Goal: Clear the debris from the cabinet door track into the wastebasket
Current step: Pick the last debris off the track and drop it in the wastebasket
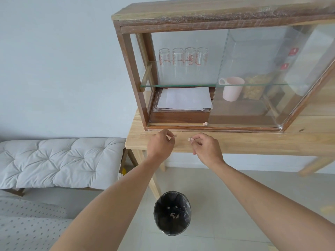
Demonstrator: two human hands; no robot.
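Lengthwise, door track (181, 126) runs left-right, one scrap (205, 123) inside.

We count one wooden cabinet (213, 19) in the upper right of the frame, standing on one wooden table (253, 142). Behind its glass we count four clear glasses (183, 57) in a row, one pink mug (233, 88) and one stack of white papers (184, 98). We count three bits of debris: one in the door track (205, 123), one at the left hand (160, 143), one at the right hand (206, 149). At bottom centre, one wastebasket (172, 212); at left, one cushioned bench (59, 162).
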